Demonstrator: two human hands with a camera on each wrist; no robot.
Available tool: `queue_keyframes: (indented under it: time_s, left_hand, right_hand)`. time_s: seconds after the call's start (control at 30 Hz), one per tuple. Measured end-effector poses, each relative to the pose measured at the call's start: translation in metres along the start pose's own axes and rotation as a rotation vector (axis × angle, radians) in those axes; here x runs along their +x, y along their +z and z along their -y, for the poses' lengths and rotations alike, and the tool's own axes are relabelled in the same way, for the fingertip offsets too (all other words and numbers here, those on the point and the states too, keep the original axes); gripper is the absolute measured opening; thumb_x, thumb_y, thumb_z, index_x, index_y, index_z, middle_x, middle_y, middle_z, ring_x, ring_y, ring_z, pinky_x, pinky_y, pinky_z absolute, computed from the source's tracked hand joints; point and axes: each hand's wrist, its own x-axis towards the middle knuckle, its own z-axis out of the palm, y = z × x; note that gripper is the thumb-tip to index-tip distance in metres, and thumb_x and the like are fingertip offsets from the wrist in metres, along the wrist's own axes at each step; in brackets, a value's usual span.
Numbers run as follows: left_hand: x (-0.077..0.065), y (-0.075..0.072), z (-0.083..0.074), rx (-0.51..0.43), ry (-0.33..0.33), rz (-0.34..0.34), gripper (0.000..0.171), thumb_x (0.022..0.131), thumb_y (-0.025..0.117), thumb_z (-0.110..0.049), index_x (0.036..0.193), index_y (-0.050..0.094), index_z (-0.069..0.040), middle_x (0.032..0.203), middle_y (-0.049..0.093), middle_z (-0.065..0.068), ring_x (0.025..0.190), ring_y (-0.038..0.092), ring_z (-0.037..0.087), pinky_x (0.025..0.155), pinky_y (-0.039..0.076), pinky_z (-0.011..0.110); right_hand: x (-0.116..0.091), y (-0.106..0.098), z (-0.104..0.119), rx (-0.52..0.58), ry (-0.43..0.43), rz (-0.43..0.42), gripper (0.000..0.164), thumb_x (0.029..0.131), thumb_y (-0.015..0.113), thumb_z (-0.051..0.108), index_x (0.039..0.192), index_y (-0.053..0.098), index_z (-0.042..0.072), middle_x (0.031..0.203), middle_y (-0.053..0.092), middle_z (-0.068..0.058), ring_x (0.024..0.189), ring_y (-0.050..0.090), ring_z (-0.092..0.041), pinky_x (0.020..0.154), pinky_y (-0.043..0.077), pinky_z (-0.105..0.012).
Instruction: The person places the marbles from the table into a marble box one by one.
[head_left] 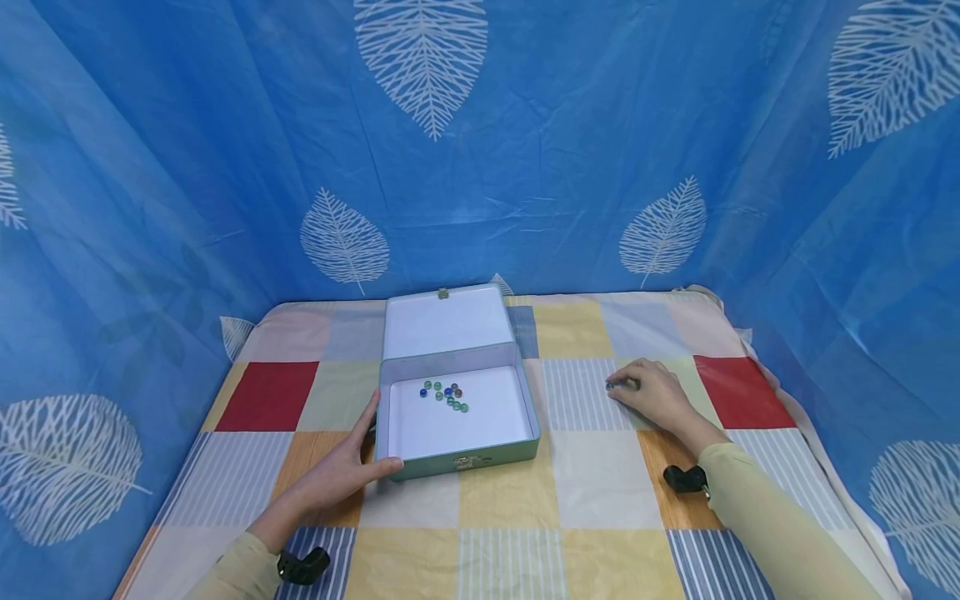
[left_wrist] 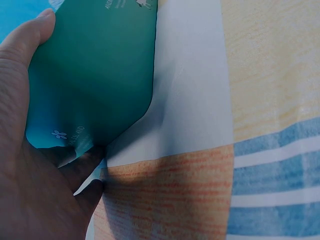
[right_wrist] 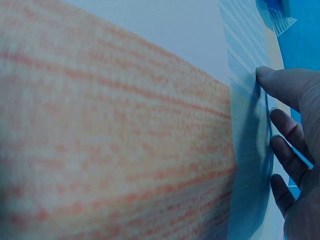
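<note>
A green tin box (head_left: 487, 456) with a white inside stands on the table, its lid (head_left: 450, 321) tilted back. Several glass marbles (head_left: 451, 402), mostly green with a few blue and one reddish, lie grouped on its floor. My left hand (head_left: 341, 467) grips the box's front left corner, thumb at the front and fingers along the left side. In the left wrist view the thumb (left_wrist: 37, 31) lies against the green wall. To the right of the box, my right hand (head_left: 656, 396) pinches a small dark marble (head_left: 610, 386) at its fingertips, low over the cloth. The right wrist view hides that marble.
A patchwork tablecloth (head_left: 510, 558) of checked and striped squares covers the table. Blue curtains (head_left: 540, 167) with white leaf prints enclose the back and both sides. Black wrist devices (head_left: 684, 479) sit on both arms.
</note>
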Motion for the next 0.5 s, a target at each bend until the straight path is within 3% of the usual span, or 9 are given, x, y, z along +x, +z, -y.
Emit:
queue_keyframes:
  time_s: [0.5]
  left_hand:
    - [-0.0005,-0.0001,-0.0006,-0.003,-0.014,0.001,0.110,0.090,0.075,-0.050,0.159,-0.011,-0.050,0.171,0.000,0.010,0.154,0.010,0.039,0.116,0.017,0.069]
  right_hand:
    - [0.0004,-0.0001,0.0003,0.000,-0.011,-0.008,0.024,0.093,0.077,0.024,0.115,0.078,0.015,0.114,0.066,-0.011,0.108,0.054,-0.035,0.091,0.040,-0.058]
